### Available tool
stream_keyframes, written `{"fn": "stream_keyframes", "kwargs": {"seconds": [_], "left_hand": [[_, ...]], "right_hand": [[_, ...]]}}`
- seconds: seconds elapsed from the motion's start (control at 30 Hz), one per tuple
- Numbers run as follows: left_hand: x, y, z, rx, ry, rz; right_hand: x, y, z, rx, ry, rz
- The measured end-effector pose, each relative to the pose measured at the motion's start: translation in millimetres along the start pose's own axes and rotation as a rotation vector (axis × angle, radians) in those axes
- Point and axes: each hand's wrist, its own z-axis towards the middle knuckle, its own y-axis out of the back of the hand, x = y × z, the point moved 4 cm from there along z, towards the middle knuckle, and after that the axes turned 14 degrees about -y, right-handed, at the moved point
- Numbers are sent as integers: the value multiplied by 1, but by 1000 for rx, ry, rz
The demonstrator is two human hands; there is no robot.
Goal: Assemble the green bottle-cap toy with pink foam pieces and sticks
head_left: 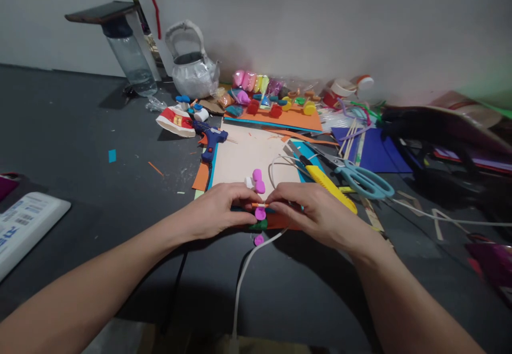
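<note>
My left hand [219, 210] and my right hand [310, 207] meet over the near edge of a cream sheet [248, 157]. Their fingertips are closed on the two ends of a small thin orange strip [260, 204]. Right below the strip is a pink clay-like piece [260, 214], close to my left thumb; I cannot tell whether it is attached. A dark green piece [259, 225] lies under that, and a pink disc [259, 240] is nearer to me on the table. Just beyond my fingers are a pink two-lobed piece [258, 181] and a white piece [248, 183].
A yellow utility knife [330, 187] and blue-handled scissors [366, 179] lie to the right, with a white cable [244, 274] in front. A blue glue gun [210, 141] is at left. Behind stand a kettle [194, 74], a water bottle [132, 58] and colourful clay [256, 82].
</note>
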Motion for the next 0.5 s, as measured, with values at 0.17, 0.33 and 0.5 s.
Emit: {"fn": "stream_keyframes", "kwargs": {"seconds": [0.17,0.33,0.5], "left_hand": [[0,-2,2,-2,0,-4],[-2,0,2,-5,13,-17],[-1,3,1,16,56,-31]], "right_hand": [[-1,-5,2,-22,34,-24],[-1,-3,1,-15,25,-16],[-2,0,0,60,-74,32]]}}
